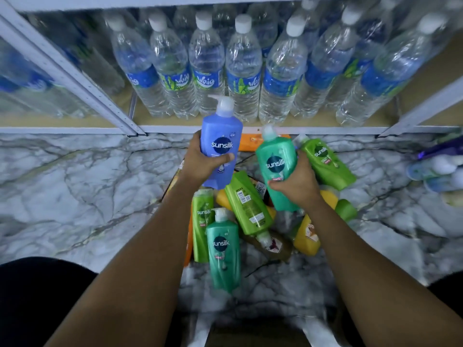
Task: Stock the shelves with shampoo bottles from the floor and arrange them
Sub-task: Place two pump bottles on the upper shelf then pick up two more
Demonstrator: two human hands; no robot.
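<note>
Blue shampoo bottle (pixel 221 136): upright with its white pump at the top, held above the floor in front of the bottom shelf's edge, Sunsilk label facing the camera.
Left hand (pixel 208 160): wrapped round the blue bottle's lower half, thumb across the front under the label, forearm reaching forward from lower left.
Teal shampoo bottle (pixel 275 161): tilted slightly left, pump end up, lifted just above the pile.
Right hand (pixel 299 182): grasping the teal bottle from its right side and low down, fingers curled round its front.
Pile on floor (pixel 253 209): shampoo bottles heaped and overlapping between the two forearms; a second teal pump bottle (pixel 223 249) lies nearest the camera, three lime-green ones can be counted, plus yellow and orange ones partly buried, their number unclear.
Floor (pixel 87 186): grey-veined marble pattern.
Bottom shelf (pixel 250 122): white metal frame with a pale board, holding clear water bottles (pixel 208 68) with blue labels and white caps; seven stand in the front row, with more behind them, blurred.
Far right: blurred items (pixel 441 169) on the floor, too unclear to name.
</note>
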